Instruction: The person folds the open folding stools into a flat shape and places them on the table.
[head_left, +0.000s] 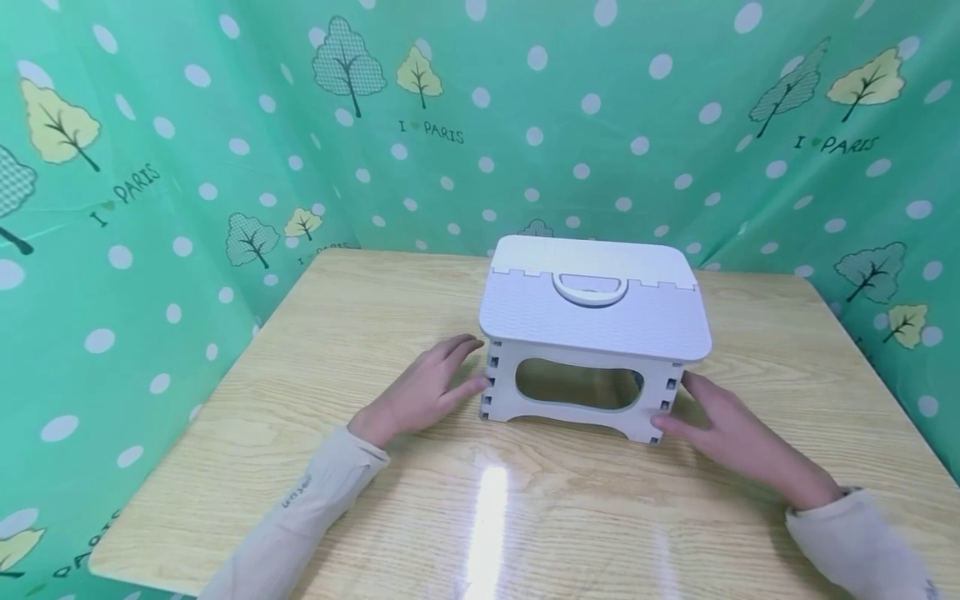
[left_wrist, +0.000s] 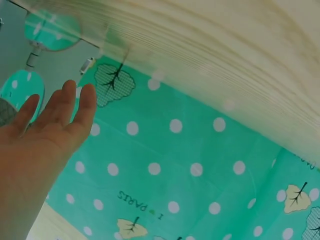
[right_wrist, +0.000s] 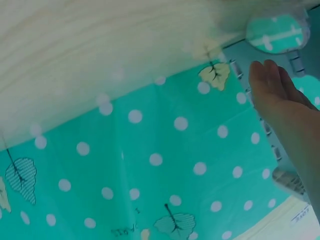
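A white folding step stool (head_left: 596, 321) stands unfolded on the table, its curved carry handle (head_left: 590, 292) set in the middle of the top. At the stool's left side is my left hand (head_left: 423, 392), fingers loosely extended and fingertips right at the leg panel. My right hand (head_left: 738, 429) lies along the right side, thumb at the front right corner and the other fingertips partly hidden behind it. In the left wrist view, the left hand (left_wrist: 47, 135) has relaxed fingers beside the stool. The right hand (right_wrist: 280, 95) shows nearly straight fingers in the right wrist view.
The wood-grain table (head_left: 360, 300) extends around the stool, with a bright light reflection (head_left: 487, 533) near its front. A green dotted curtain with printed trees (head_left: 420, 183) hangs behind the table and along its sides.
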